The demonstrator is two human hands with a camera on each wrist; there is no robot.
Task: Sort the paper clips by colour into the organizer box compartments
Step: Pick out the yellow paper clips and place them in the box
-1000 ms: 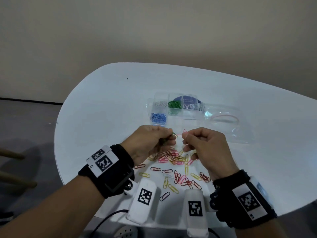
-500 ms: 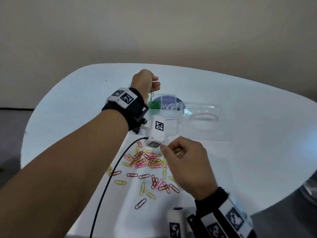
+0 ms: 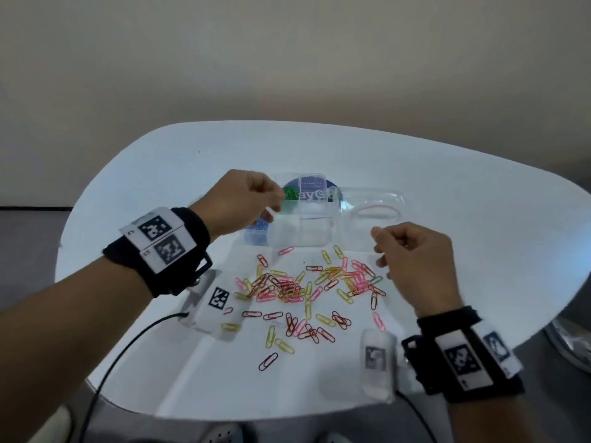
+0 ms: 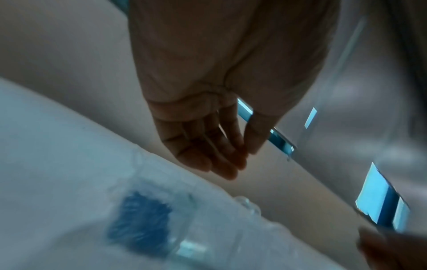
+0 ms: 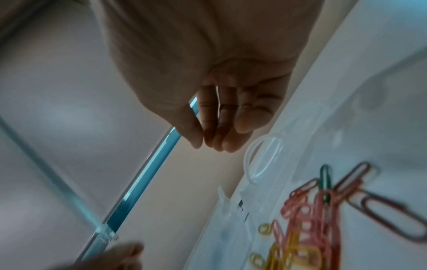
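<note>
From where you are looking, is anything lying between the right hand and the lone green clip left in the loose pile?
Nothing visible blocks it. The green clip lies at the pile's right edge, beside the right hand, which hovers just above with nothing pinched. The clip does touch red and pink clips, so those may drag along.

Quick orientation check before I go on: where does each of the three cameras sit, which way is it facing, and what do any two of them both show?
Head: on the head, facing down-forward at the table, organizer box, loose paper clips; both forearms, left hand, right hand show.
Left wrist: along the left palm and relaxed fingers at the blue clips.
Right wrist: along the right palm at the clips, including one green clip.
Shared: head and left wrist both show the blue clips.
</note>
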